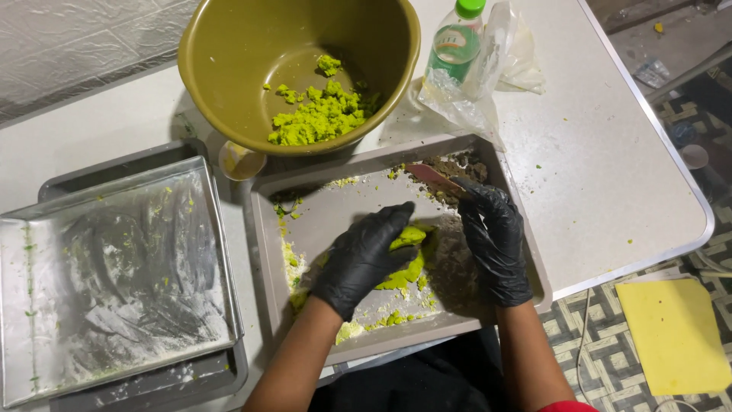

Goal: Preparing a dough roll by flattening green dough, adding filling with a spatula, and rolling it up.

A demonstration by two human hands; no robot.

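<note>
We have a lump of green dough (408, 255) lying in the middle of the grey tray (526, 252), and we judge the step in hand to be shaping or pressing it there. Our left hand (364, 258), in a black glove, lies curled over the dough's near side, touching it without closing round it. Our right hand (494, 238), also gloved, grips a thin reddish scraper (431, 176) whose blade points to the tray's far corner, where a dark crumbly heap (456, 169) sits. Bits of green crumb lie scattered along the tray's left and near edges. To our mind the next move calls for steadying the dough with the left hand and bringing the scraper in low against the tray floor.

Beyond the tray stands an olive bowl (229, 69) with more green crumbs, a green-capped bottle (456, 42) beside it, and a floured metal pan (114, 267) to the left on the worktop (595, 152).
</note>
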